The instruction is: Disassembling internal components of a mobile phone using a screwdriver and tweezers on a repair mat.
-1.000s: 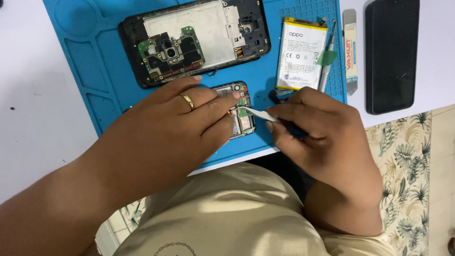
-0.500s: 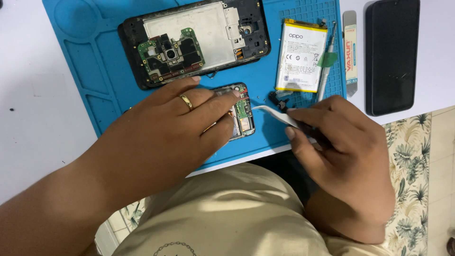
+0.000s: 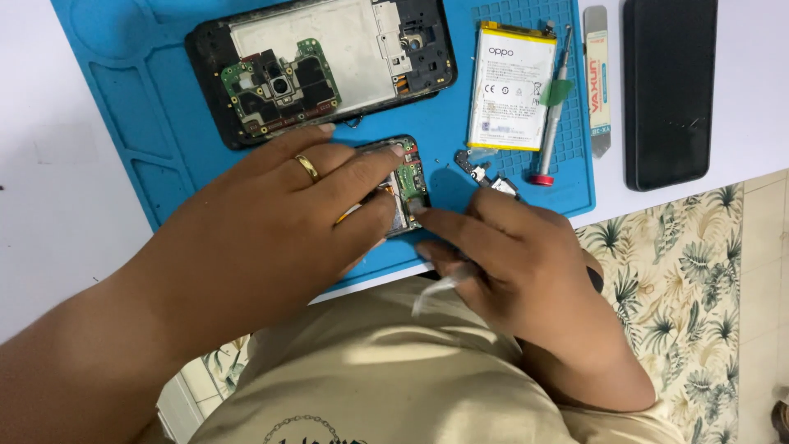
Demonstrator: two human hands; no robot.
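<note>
Since 0.5 seconds ago our right hand (image 3: 526, 271) has turned, its closed fingers swinging the tweezers (image 3: 440, 289) back toward our body (blurred). On the blue mat (image 3: 148, 99), below the opened phone (image 3: 320, 66), our left hand (image 3: 279, 222) lies flat, pinning the small circuit board (image 3: 408, 185), which our right fingertip touches.

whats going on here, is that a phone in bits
A person works over a blue silicone repair mat. The left hand, wearing a gold ring, pins down a small green circuit board, while the right hand touches it with a fingertip and holds pale tweezers in the palm. An opened black phone body, white battery and screwdriver lie above.
</note>
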